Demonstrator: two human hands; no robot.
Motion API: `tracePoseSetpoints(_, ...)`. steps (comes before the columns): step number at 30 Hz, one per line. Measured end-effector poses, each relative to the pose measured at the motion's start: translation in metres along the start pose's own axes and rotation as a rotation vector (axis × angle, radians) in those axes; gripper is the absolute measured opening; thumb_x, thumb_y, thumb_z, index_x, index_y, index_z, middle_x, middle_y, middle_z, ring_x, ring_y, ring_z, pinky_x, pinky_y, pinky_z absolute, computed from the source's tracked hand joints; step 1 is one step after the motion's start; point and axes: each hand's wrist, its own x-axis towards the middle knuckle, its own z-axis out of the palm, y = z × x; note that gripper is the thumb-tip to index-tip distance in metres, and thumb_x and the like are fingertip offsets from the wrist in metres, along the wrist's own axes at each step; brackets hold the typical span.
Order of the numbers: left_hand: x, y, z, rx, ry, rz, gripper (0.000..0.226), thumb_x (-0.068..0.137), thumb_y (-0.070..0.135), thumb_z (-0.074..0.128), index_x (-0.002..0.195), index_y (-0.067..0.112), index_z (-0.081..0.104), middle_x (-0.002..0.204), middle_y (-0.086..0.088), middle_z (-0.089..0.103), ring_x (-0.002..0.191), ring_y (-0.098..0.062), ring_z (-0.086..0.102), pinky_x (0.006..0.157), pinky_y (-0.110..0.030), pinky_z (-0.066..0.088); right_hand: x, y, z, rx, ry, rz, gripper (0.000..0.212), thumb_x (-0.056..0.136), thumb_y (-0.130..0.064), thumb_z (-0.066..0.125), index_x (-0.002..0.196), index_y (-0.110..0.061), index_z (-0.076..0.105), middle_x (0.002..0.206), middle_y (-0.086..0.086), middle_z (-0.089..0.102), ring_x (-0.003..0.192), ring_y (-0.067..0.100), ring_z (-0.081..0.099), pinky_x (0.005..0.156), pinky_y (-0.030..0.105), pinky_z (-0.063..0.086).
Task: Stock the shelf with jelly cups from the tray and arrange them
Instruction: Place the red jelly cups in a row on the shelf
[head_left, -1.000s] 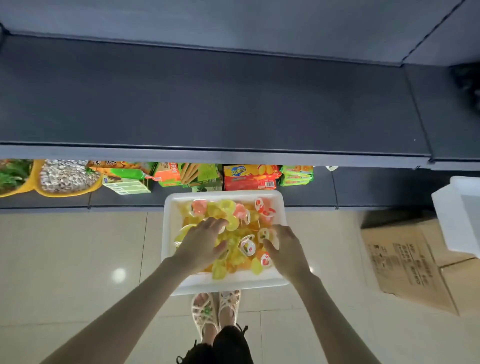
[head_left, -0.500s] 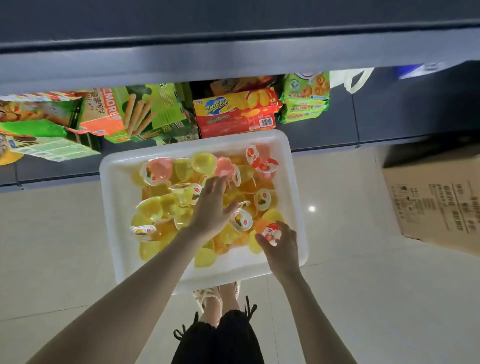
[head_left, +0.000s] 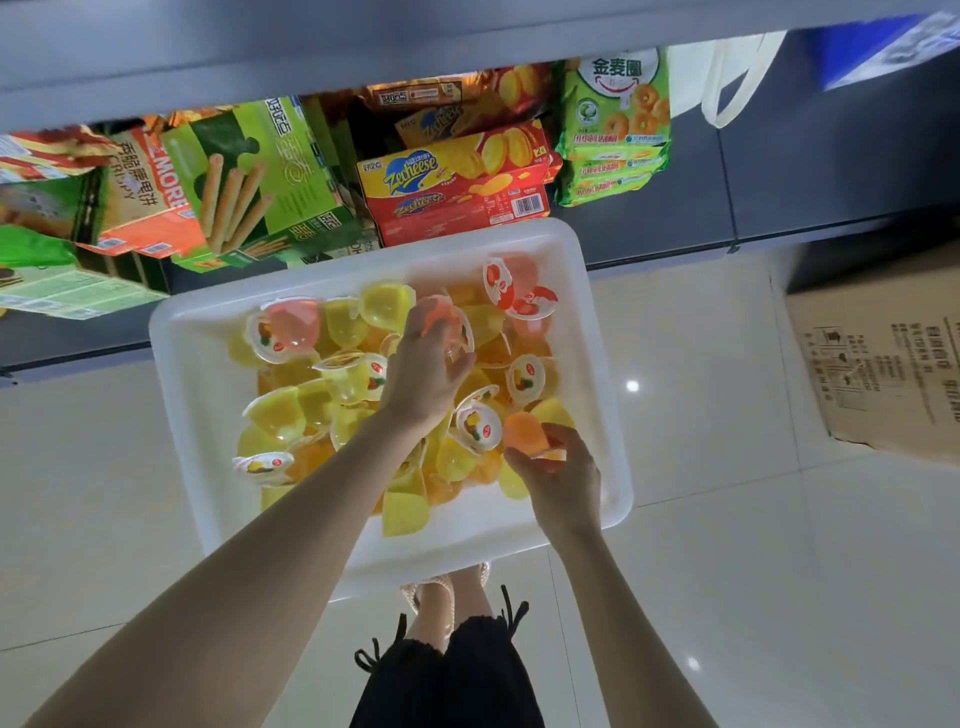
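A white tray sits below me, heaped with several yellow, orange and pink jelly cups. My left hand reaches into the middle of the pile and its fingers curl round a pink jelly cup. My right hand is at the tray's near right side and grips an orange jelly cup lifted a little above the others. The grey shelf runs across the top of the view; only its front edge shows.
On the lower shelf behind the tray stand snack boxes: a green wafer-stick box, a red and yellow Zecheese box and green biscuit packs. A cardboard box lies on the tiled floor at right. My feet show under the tray.
The view has tilted down and closer to the tray. My left hand moved further into the pile onto a pink cup. My right hand now holds an orange cup instead of a red-lidded one.
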Motion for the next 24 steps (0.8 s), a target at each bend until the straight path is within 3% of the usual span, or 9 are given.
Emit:
tracePoseSetpoints(3, -0.01, -0.004, 0.002, -0.06, 0.089, 0.003, 0.024, 0.084, 0.022, 0.069, 0.092, 0.0, 0.065, 0.131, -0.013, 0.049, 0.083, -0.016, 0.064, 0.077, -0.024, 0.052, -0.005, -0.003, 0.003, 0.111, -0.002, 0.026, 0.038, 0.078, -0.026, 0.075, 0.11, -0.019, 0.058, 0.099, -0.006, 0.064, 0.088, 0.013, 0.059, 0.063, 0.013, 0.041)
tracePoseSetpoints(5, -0.018, -0.003, -0.001, -0.102, 0.166, -0.067, 0.026, 0.082, 0.024, 0.071, 0.092, 0.0, 0.067, 0.123, -0.015, 0.055, 0.092, -0.015, 0.06, 0.081, -0.023, 0.049, -0.01, -0.004, 0.002, 0.179, 0.009, 0.039, 0.037, 0.078, -0.024, 0.075, 0.11, -0.019, 0.059, 0.095, -0.013, 0.062, 0.089, 0.008, 0.057, 0.067, 0.015, 0.042)
tracePoseSetpoints(7, -0.029, 0.0, -0.006, -0.155, 0.237, -0.119, 0.023, 0.079, 0.021, 0.073, 0.084, -0.001, 0.067, 0.104, -0.014, 0.066, 0.103, -0.024, 0.058, 0.084, -0.033, 0.048, -0.015, -0.01, -0.001, 0.237, 0.0, 0.047, 0.036, 0.078, -0.02, 0.075, 0.11, -0.017, 0.06, 0.093, -0.015, 0.061, 0.087, 0.001, 0.056, 0.069, 0.015, 0.043)
tracePoseSetpoints(11, -0.058, 0.007, -0.022, -0.426, 0.192, -0.387, 0.022, 0.077, 0.026, 0.075, 0.07, 0.014, 0.059, 0.079, -0.008, 0.07, 0.076, -0.03, 0.067, 0.073, -0.042, 0.054, -0.033, -0.033, -0.011, 0.475, -0.099, 0.116, 0.029, 0.078, -0.003, 0.07, 0.103, -0.013, 0.06, 0.095, 0.0, 0.057, 0.081, 0.011, 0.062, 0.072, 0.027, 0.057)
tracePoseSetpoints(15, -0.086, 0.032, -0.065, -0.921, 0.198, -0.68, 0.037, 0.069, 0.014, 0.081, 0.089, 0.014, 0.05, 0.104, -0.019, 0.064, 0.083, -0.034, 0.069, 0.071, -0.042, 0.059, -0.058, -0.062, -0.024, 0.657, -0.2, 0.092, 0.037, 0.069, 0.003, 0.07, 0.101, -0.012, 0.061, 0.1, 0.007, 0.058, 0.086, 0.023, 0.063, 0.071, 0.032, 0.056)
tracePoseSetpoints(18, -0.112, 0.062, -0.117, -1.202, 0.167, -0.679, 0.058, 0.071, -0.001, 0.076, 0.116, 0.014, 0.044, 0.113, -0.019, 0.06, 0.085, -0.033, 0.07, 0.071, -0.033, 0.059, -0.085, -0.094, -0.036, 0.73, -0.301, 0.047, 0.046, 0.065, -0.002, 0.068, 0.11, -0.004, 0.059, 0.096, 0.005, 0.065, 0.082, 0.018, 0.063, 0.067, 0.027, 0.049)
tracePoseSetpoints(20, -0.13, 0.081, -0.154, -1.315, 0.12, -0.616, 0.072, 0.071, -0.006, 0.072, 0.129, 0.023, 0.041, 0.112, -0.019, 0.06, 0.087, -0.031, 0.07, 0.075, -0.035, 0.058, -0.107, -0.12, -0.046, 0.726, -0.384, -0.028, 0.037, 0.063, -0.008, 0.067, 0.098, -0.001, 0.059, 0.086, 0.003, 0.064, 0.078, 0.016, 0.06, 0.067, 0.027, 0.045)
tracePoseSetpoints(22, -0.145, 0.099, -0.194, -1.407, 0.086, -0.53, 0.072, 0.072, -0.01, 0.067, 0.13, 0.027, 0.045, 0.104, -0.019, 0.062, 0.086, -0.026, 0.069, 0.076, -0.036, 0.058, -0.13, -0.151, -0.056, 0.68, -0.452, -0.103, 0.027, 0.058, -0.017, 0.068, 0.083, -0.007, 0.061, 0.089, 0.008, 0.061, 0.081, 0.017, 0.057, 0.07, 0.029, 0.042)
tracePoseSetpoints(24, -0.159, 0.115, -0.236, -1.41, 0.069, -0.413, 0.062, 0.073, -0.011, 0.065, 0.125, 0.019, 0.052, 0.1, -0.019, 0.062, 0.086, -0.024, 0.067, 0.076, -0.034, 0.057, -0.156, -0.185, -0.066, 0.641, -0.509, -0.179, 0.026, 0.059, -0.023, 0.067, 0.08, -0.009, 0.065, 0.092, 0.01, 0.062, 0.085, 0.017, 0.059, 0.071, 0.028, 0.044)
